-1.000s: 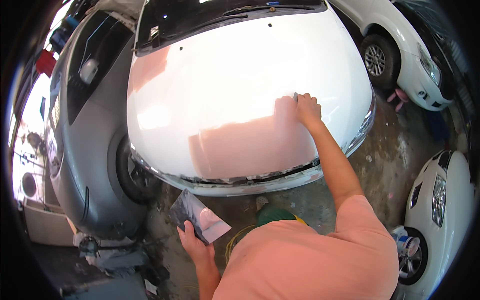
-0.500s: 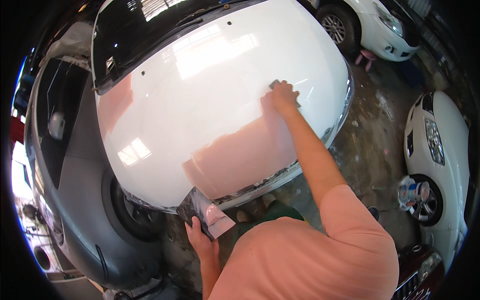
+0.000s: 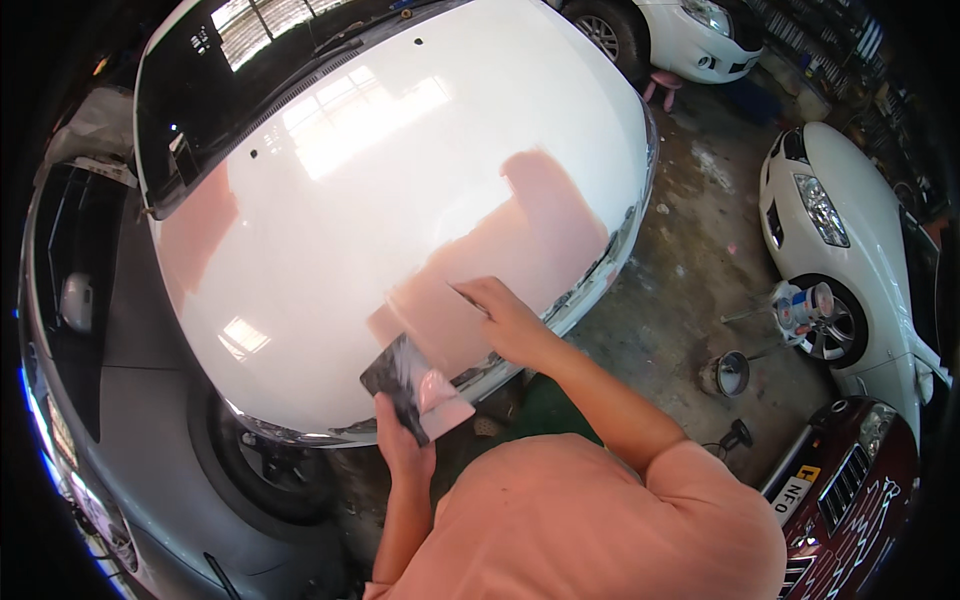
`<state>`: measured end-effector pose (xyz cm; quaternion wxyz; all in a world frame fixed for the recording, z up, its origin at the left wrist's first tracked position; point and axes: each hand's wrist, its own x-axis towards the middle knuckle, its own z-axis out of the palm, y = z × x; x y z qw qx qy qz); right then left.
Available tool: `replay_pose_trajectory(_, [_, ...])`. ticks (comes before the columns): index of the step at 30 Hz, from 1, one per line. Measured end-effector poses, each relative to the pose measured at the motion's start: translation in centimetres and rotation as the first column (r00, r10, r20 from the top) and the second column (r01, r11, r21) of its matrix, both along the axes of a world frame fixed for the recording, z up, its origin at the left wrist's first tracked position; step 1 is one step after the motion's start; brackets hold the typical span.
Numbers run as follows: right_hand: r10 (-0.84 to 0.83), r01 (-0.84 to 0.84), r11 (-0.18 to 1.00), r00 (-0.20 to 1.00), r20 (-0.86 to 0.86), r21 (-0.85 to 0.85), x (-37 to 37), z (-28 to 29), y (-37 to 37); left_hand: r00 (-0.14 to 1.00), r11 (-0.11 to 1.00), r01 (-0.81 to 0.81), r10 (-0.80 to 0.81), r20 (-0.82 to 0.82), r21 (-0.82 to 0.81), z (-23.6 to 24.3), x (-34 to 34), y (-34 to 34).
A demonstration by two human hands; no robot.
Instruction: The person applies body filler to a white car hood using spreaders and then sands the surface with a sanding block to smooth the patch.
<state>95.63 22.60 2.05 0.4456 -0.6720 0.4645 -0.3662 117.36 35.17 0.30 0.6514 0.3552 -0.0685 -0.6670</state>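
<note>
My left hand [image 3: 405, 450] grips the edge of a flat dark board [image 3: 383, 378], which carries a mound of pink body filler [image 3: 434, 390]. The board is tilted at the front edge of a white car hood [image 3: 380, 215]. My right hand [image 3: 510, 325] pinches a thin, dark-edged filler spreader [image 3: 466, 296], mostly hidden by the fingers. It is over the broad pink filler patch [image 3: 545, 215] along the hood's front, close to the board. Whether the spreader touches the surface I cannot tell. A second pink patch [image 3: 200, 230] lies near the windshield's left corner.
A grey car [image 3: 155, 430] stands close on the left. To the right are a white car [image 3: 850, 200] and a dark red vehicle [image 3: 855, 490]. Between them, a metal pot [image 3: 728, 374] and a can [image 3: 815, 302] stand near a wheel. A pink stool [image 3: 662, 90] is farther back.
My right hand has come back from the hood's far right toward the board, uncovering the patch's upper right end. The board has shifted slightly right in view. The view has turned somewhat rightward.
</note>
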Motion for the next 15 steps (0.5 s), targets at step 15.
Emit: replay_pose_trajectory(15, [-0.152, 0.029, 0.964, 0.875, -0.460, -0.263, -10.1, 4.5, 9.7, 0.985, 0.985, 0.174, -0.174, 0.012, 0.016, 6.5, -10.0, -7.6])
